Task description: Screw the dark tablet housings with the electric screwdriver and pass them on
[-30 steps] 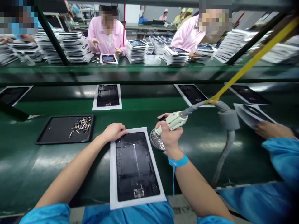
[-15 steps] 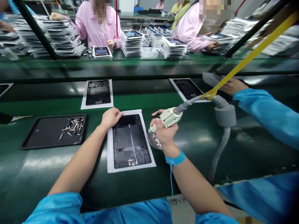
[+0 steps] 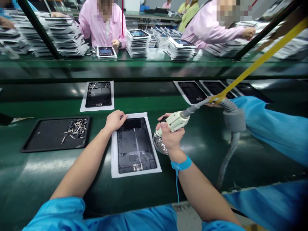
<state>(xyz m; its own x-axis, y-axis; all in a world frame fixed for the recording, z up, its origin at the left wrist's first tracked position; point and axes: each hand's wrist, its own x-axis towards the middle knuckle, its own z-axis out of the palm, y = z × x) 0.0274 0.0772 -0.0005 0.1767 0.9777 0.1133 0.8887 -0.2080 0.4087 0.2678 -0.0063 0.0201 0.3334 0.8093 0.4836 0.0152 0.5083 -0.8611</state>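
The left hand (image 3: 115, 121) was half curled, with its fingers at the upper left corner of the black panel (image 3: 137, 149); whether they pinched it, I cannot tell. This panel lay on a white sheet (image 3: 115, 163) upon the green worktop (image 3: 134, 192). The right hand (image 3: 172, 137) was closed around a pale tool (image 3: 178, 120), over a round dish (image 3: 159, 144) just beside the sheet. A dark tray (image 3: 48, 134) with small parts (image 3: 78, 127) stood to the left.

The left hand (image 3: 115, 121) rests on the upper left corner of a black tablet housing (image 3: 137, 146) on a white sheet (image 3: 115, 162). The right hand (image 3: 172, 136) grips a pale handheld tool (image 3: 176, 121) over a round dish (image 3: 160, 143) just beside the sheet. A black tray (image 3: 51, 133) of small parts (image 3: 76, 128) lies to the left.
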